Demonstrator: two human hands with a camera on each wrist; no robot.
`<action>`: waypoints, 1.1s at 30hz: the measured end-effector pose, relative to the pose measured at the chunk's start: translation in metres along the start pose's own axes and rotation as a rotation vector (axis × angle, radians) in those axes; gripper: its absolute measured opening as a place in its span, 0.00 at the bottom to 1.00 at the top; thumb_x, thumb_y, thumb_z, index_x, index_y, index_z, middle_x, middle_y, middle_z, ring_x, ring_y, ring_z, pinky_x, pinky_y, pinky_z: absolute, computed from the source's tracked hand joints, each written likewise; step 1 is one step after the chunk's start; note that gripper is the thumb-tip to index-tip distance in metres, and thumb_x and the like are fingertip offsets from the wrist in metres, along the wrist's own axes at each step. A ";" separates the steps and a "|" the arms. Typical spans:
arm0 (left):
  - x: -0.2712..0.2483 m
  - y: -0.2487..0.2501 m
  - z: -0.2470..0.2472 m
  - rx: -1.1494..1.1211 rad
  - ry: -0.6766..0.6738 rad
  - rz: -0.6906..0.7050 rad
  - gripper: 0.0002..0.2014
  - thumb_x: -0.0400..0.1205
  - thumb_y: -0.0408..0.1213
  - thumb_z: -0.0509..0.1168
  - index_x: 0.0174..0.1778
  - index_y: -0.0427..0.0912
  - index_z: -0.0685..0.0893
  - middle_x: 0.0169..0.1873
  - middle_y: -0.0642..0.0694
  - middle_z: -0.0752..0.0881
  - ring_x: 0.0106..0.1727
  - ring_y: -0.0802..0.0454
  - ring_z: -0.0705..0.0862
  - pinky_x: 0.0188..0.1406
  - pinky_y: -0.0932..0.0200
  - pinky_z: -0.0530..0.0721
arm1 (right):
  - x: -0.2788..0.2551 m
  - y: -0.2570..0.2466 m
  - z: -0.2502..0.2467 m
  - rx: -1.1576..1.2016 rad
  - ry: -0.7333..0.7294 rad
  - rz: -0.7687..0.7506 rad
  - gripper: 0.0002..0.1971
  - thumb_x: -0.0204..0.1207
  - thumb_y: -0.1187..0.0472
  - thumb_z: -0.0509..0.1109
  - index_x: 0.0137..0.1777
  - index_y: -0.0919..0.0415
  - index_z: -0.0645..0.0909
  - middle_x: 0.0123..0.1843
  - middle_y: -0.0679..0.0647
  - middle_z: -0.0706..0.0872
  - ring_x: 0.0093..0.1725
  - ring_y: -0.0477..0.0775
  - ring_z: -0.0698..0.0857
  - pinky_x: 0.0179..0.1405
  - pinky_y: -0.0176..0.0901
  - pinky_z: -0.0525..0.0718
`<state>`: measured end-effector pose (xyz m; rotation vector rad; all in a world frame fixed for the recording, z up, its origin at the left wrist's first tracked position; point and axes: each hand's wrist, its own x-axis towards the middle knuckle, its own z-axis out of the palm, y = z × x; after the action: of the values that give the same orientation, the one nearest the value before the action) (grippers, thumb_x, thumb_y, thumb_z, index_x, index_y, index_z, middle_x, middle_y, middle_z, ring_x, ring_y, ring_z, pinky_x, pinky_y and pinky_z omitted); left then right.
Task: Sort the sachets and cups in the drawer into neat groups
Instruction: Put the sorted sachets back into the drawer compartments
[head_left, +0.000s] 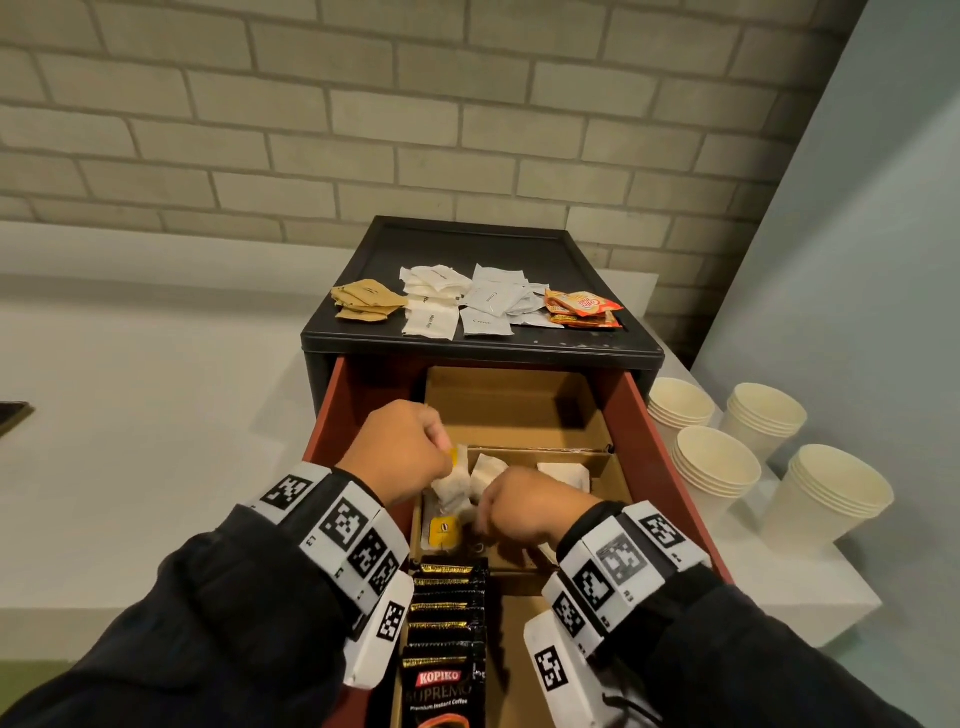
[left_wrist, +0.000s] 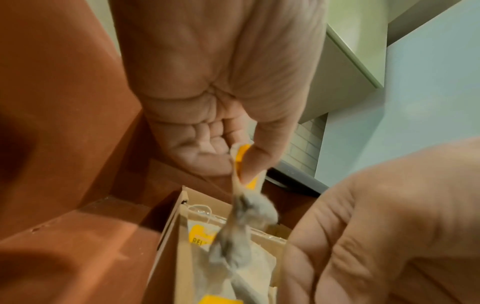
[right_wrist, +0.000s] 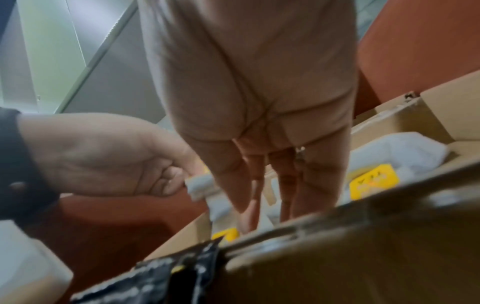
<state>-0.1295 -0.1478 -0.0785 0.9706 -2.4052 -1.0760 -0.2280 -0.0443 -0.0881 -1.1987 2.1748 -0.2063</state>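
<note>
The red drawer (head_left: 655, 441) is pulled out, with a cardboard divider box (head_left: 519, 410) inside. My left hand (head_left: 445, 458) pinches a tea bag (left_wrist: 244, 207) by its yellow-tagged top (left_wrist: 240, 156) and holds it just above the left compartment. In the right wrist view the left hand (right_wrist: 116, 164) grips the pale bag (right_wrist: 201, 186). My right hand (head_left: 485, 514) reaches down beside it, its straight fingers (right_wrist: 242, 185) touching the loose tea bags (head_left: 563, 474). A row of black Kopiko sachets (head_left: 448, 613) stands in the front compartment.
On the black cabinet top (head_left: 597, 345) lie brown sachets (head_left: 366, 301), white sachets (head_left: 431, 309), Creamer sachets (head_left: 491, 306) and orange Coffee-mate sachets (head_left: 584, 309). Several stacks of paper cups (head_left: 717, 462) stand on the white counter to the right. The back compartment shows bare cardboard.
</note>
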 end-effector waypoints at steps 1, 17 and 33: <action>0.000 -0.001 -0.001 -0.012 0.048 -0.004 0.10 0.69 0.24 0.70 0.27 0.42 0.82 0.27 0.52 0.80 0.28 0.60 0.76 0.27 0.67 0.69 | -0.001 -0.005 0.001 -0.029 -0.029 -0.032 0.17 0.79 0.66 0.62 0.67 0.68 0.79 0.58 0.62 0.83 0.49 0.52 0.75 0.48 0.40 0.75; 0.001 -0.001 0.001 -0.125 -0.038 -0.050 0.13 0.67 0.19 0.69 0.25 0.42 0.79 0.21 0.51 0.78 0.22 0.58 0.74 0.21 0.68 0.70 | -0.005 0.012 -0.015 0.154 0.360 -0.043 0.17 0.70 0.74 0.66 0.28 0.50 0.75 0.32 0.45 0.78 0.37 0.47 0.79 0.35 0.38 0.77; -0.007 -0.001 0.007 0.228 -0.418 0.038 0.08 0.68 0.36 0.78 0.25 0.48 0.87 0.25 0.57 0.82 0.35 0.63 0.81 0.39 0.66 0.81 | -0.001 0.018 -0.006 0.138 0.319 -0.132 0.15 0.69 0.68 0.75 0.56 0.58 0.84 0.50 0.51 0.84 0.48 0.46 0.79 0.42 0.33 0.75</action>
<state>-0.1274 -0.1394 -0.0835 0.8277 -2.9249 -1.0968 -0.2436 -0.0346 -0.0905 -1.3028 2.3040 -0.6313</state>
